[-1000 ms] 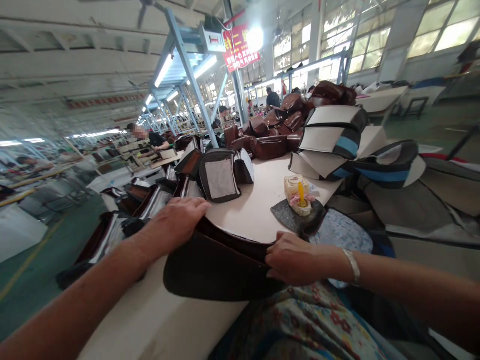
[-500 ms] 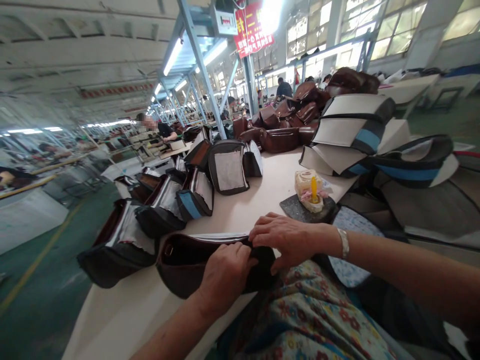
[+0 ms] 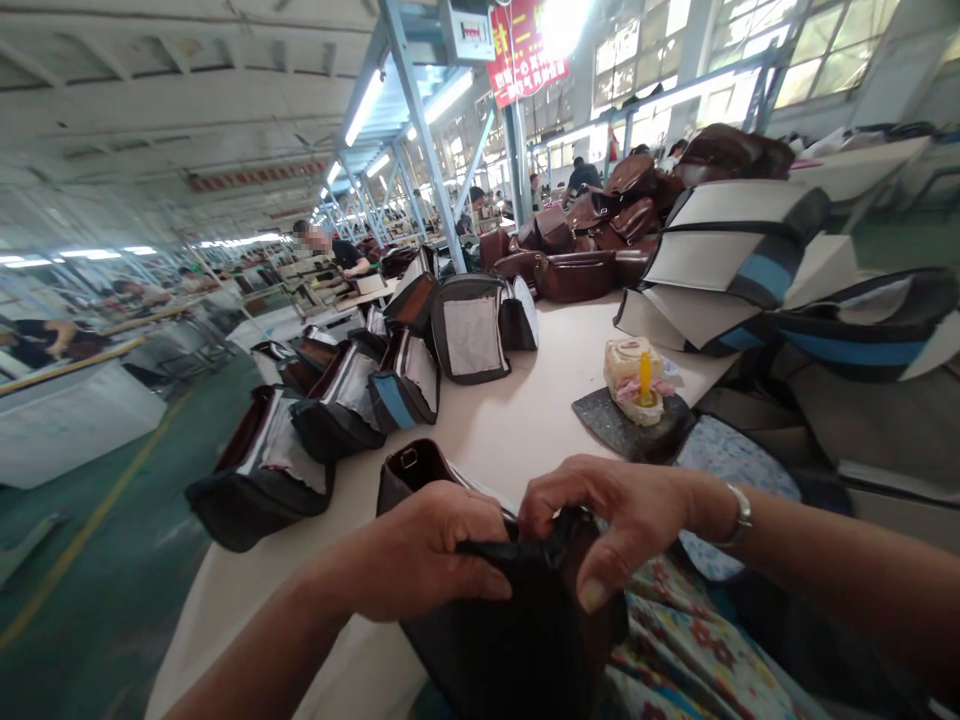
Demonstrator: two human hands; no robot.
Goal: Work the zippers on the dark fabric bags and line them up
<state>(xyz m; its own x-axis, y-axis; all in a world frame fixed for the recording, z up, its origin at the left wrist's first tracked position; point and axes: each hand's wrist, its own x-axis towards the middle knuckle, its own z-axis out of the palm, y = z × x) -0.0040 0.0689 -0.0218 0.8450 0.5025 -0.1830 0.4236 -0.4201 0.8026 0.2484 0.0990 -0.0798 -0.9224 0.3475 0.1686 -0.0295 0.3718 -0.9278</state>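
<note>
A dark brown bag piece with a black lining hangs over the near edge of the white table. My left hand is closed on its upper edge from the left. My right hand, with a bracelet on the wrist, pinches the same black edge from the right, thumb in front. The two hands almost touch. A small metal buckle shows on the brown end behind my left hand.
Half-made bags line the table's left edge. Brown bags are piled at the far end and white-and-blue panels are stacked at the right. A grey pad with a yellow-tipped block lies near my right hand. Other people work at distant tables.
The brown bag piece was lying flat on the table edge; both hands have gathered it and lifted its edge up toward me. My left hand moved from its far side to its near edge.
</note>
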